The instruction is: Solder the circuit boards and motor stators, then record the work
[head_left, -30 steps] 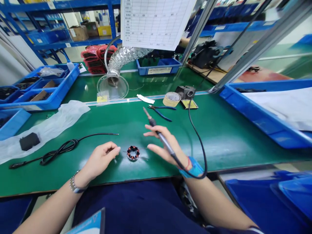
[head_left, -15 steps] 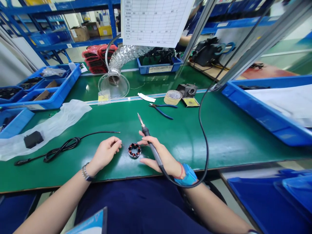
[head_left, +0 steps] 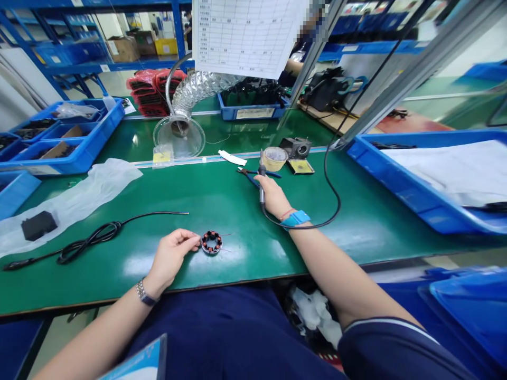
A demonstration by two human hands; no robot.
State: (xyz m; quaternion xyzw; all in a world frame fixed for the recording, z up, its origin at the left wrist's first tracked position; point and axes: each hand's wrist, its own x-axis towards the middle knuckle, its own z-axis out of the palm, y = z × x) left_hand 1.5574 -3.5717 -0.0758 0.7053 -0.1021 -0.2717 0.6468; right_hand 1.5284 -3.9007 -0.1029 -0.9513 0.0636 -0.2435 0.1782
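Coil ring at left hand, right hand apart

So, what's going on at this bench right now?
Someone's left hand pinches at the edge of a coil ring on the green bench; whether it grips it isn't clear. The right hand holds a soldering iron near the pliers, tip pointing away from the body. A looped black cable lies to the left.

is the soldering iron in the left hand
No, the right hand grips the soldering iron, while the left hand is by the copper-wound ring.
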